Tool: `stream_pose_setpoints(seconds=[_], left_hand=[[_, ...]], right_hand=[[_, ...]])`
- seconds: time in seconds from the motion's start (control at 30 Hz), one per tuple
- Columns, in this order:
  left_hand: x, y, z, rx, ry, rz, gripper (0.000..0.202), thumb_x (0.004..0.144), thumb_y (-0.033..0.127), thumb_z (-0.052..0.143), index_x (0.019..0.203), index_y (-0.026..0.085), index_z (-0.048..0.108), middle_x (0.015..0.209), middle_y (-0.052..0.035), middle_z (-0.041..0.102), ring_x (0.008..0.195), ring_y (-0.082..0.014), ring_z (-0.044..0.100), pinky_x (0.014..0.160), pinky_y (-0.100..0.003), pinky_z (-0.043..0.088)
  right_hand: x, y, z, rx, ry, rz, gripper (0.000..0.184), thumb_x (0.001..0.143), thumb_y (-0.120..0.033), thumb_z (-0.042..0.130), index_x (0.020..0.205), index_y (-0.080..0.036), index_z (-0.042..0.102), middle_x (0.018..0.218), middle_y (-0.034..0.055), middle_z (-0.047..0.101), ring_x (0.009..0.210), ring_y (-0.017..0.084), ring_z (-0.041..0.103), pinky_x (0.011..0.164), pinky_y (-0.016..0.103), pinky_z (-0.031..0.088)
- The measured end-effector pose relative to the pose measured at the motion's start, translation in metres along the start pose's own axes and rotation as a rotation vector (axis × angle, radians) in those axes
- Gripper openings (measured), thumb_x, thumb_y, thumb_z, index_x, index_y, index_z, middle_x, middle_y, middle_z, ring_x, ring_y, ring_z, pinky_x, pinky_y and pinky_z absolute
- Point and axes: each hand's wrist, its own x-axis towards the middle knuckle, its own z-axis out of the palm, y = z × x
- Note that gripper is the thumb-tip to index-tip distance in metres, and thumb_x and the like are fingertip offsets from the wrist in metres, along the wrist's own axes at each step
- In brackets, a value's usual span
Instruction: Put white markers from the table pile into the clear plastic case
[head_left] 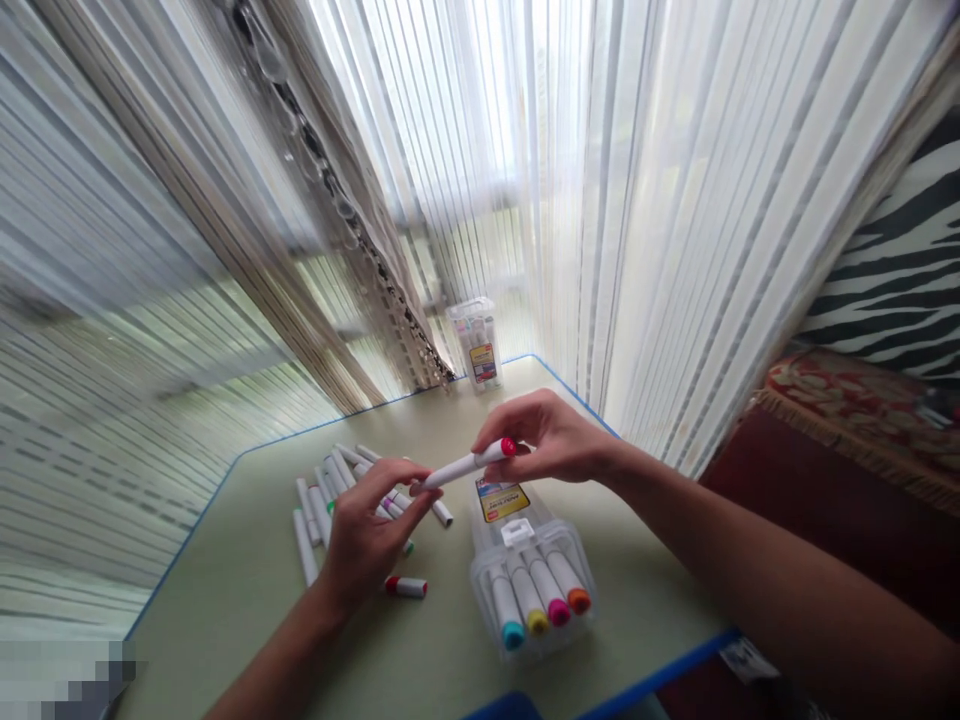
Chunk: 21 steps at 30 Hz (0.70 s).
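My right hand [553,440] and my left hand [367,535] hold one white marker [465,466] between them, above the table. The right fingers pinch its red-capped end; the left fingertips grip the other end. Below the marker lies a clear plastic case [529,570] on its side, holding several markers with teal, yellow, pink and orange caps. A loose pile of white markers [330,490] lies under and left of my left hand. A short red-ended cap piece [406,587] rests on the table near my left wrist.
The pale green table [247,590] has a blue edge. A second clear marker case [475,342] stands upright at the far corner. Striped sheer curtains [660,200] hang close behind and on both sides. A red cushioned seat [832,440] is at the right.
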Motion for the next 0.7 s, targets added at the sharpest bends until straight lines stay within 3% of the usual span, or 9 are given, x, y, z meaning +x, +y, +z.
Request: stream_pose_setpoints(seconds=[0.2,0.33,0.7], left_hand=[[-0.002,-0.001,-0.002,0.006,0.004,-0.005,0.012,0.081,0.026,0.066,0.09,0.018,0.068,0.083,-0.0035,0.067,0.079,-0.0176,0.063,0.072,-0.029,0.051],[-0.003,0.002,-0.003,-0.001,0.047,-0.051,0.016,0.082,0.026,0.066,0.096,0.017,0.068,0.088,-0.0043,0.07,0.08,-0.0173,0.065,0.074,-0.027,0.051],[-0.005,0.003,-0.001,-0.061,0.115,-0.089,0.018,0.083,0.03,0.065,0.094,0.017,0.07,0.083,-0.0041,0.071,0.074,-0.016,0.065,0.072,-0.026,0.049]], right_hand=[[0.001,0.003,-0.001,0.028,0.057,0.015,0.025,0.064,-0.022,0.082,0.084,-0.011,0.071,0.066,-0.0012,0.06,0.058,0.008,0.052,0.05,0.02,0.042],[0.003,0.012,-0.005,0.089,0.144,0.102,0.024,0.067,-0.025,0.081,0.083,-0.012,0.07,0.061,-0.0018,0.06,0.054,0.007,0.053,0.048,0.019,0.042],[0.001,0.022,-0.009,-0.068,0.22,0.22,0.029,0.071,-0.033,0.078,0.089,-0.012,0.071,0.064,0.0021,0.065,0.049,0.008,0.052,0.043,0.02,0.038]])
